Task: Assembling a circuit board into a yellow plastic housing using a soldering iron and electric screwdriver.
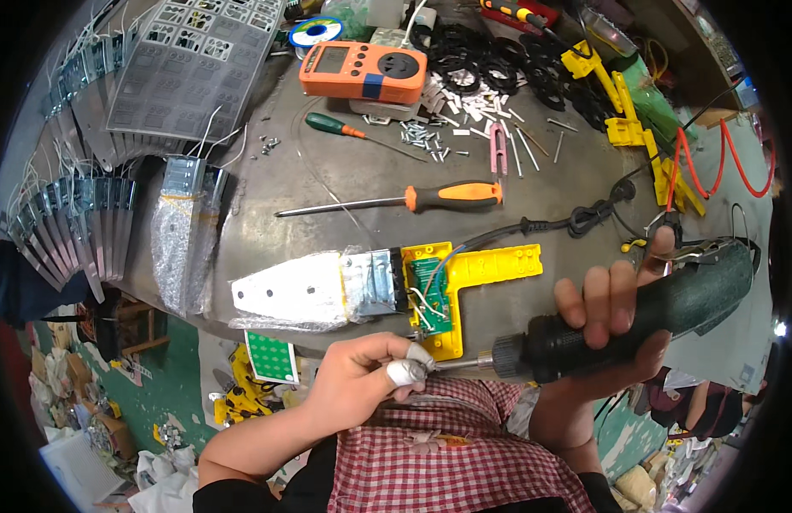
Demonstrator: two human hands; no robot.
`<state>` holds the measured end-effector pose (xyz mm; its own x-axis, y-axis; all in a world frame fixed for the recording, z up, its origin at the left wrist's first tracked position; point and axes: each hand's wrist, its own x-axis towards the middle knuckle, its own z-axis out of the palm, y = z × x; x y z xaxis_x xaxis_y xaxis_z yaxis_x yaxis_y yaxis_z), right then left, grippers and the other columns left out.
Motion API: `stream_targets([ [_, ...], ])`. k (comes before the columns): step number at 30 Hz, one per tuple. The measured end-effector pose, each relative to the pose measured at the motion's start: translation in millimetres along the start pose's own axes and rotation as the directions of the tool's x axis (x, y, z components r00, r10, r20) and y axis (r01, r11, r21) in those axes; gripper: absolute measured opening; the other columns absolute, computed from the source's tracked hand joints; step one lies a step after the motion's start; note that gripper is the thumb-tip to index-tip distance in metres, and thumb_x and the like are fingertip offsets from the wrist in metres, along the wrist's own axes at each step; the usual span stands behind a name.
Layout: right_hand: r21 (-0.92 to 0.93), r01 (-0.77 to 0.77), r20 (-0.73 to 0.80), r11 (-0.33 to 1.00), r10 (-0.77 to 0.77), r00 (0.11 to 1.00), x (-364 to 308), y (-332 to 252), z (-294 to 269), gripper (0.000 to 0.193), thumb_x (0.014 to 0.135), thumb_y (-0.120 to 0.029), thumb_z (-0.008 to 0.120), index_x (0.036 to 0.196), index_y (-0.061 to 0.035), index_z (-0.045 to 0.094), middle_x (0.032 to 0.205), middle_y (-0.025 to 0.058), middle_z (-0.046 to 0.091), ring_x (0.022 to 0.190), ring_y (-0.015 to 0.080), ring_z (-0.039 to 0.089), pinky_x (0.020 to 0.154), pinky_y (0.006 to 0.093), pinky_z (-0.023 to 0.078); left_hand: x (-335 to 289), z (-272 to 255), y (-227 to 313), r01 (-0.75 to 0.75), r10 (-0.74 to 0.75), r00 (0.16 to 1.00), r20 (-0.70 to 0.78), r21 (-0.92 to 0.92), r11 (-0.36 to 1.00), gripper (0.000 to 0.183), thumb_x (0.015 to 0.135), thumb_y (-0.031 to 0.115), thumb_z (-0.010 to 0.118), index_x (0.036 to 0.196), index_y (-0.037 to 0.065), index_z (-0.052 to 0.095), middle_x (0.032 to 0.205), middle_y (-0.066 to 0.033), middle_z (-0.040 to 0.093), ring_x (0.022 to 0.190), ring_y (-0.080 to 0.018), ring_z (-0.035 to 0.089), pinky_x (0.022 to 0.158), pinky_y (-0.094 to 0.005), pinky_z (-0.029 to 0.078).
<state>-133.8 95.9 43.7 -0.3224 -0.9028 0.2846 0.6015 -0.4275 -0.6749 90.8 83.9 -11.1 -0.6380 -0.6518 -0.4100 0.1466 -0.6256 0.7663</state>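
Gripping a dark green electric screwdriver [644, 312] in the right hand [610, 329], fingers wrapped fully round the barrel, bit pointing left toward the other hand. Pinching something tiny at the bit's tip with the left hand [362, 376], taped fingertips [406, 371] closed tight; can't tell what exactly, probably a screw. Lying just above both hands, closer to the left: a yellow L-shaped plastic housing [490, 265] with a green circuit board [432, 295] inside, joined to a flat silver metal blade [306, 291] in clear wrap. Sitting further up past that, well clear of the hands: an orange-handled long screwdriver [452, 197] and an orange socket meter [362, 73].
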Motion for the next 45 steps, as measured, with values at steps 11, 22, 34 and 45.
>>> stream_targets([
  [11,-0.091,-0.051,-0.075,0.995,0.044,0.996,-4.1,8.2,15.1,0.083,0.083,-0.038,0.073,0.146,-0.0158,0.023,0.076,0.0,0.054,0.063,0.0147,0.056,0.068,0.0353,0.046,1.4,-6.6,-6.1,-0.03,0.03,0.999,0.025,0.007,1.0,0.015,0.09,0.005,0.062,0.102,-0.003,0.064,0.082,-0.0058,0.065,0.067,-0.0061,0.056,0.059,-0.0218,0.046],
  [22,-0.082,0.071,-0.063,0.994,-0.077,0.995,-1.0,9.8,19.9,0.078,0.082,-0.026,0.072,0.144,-0.0063,0.028,0.074,-0.0017,0.045,0.062,0.0092,0.047,0.065,0.029,0.04,21.5,8.5,10.9,-0.629,0.668,0.679,0.306,0.712,0.313,0.024,0.069,-0.003,0.066,0.092,-0.001,0.058,0.077,-0.0152,0.059,0.066,-0.0318,0.059,0.058,-0.037,0.048],
  [34,-0.122,0.07,-0.108,0.99,-0.083,0.991,-2.6,-0.5,0.7,0.086,0.081,-0.038,0.074,0.146,-0.0138,0.023,0.077,-0.0001,0.053,0.066,0.0142,0.055,0.067,0.0342,0.044,11.3,8.5,3.1,-0.216,0.222,0.973,-0.062,0.1,0.971,0.017,0.087,0.002,0.064,0.102,-0.003,0.059,0.098,-0.014,0.065,0.084,-0.0201,0.067,0.074,-0.0298,0.054],
  [45,-0.076,0.093,-0.071,0.993,-0.098,0.993,-2.2,-0.7,5.8,0.086,0.081,-0.041,0.073,0.146,-0.0147,0.022,0.079,-0.0003,0.053,0.069,0.0148,0.055,0.07,0.0349,0.044,18.7,-3.3,3.9,0.046,-0.021,0.997,0.072,-0.373,0.927,0.013,0.092,0.007,0.06,0.103,0.001,0.059,0.084,-0.0118,0.066,0.069,-0.0186,0.066,0.058,-0.0261,0.051],
])
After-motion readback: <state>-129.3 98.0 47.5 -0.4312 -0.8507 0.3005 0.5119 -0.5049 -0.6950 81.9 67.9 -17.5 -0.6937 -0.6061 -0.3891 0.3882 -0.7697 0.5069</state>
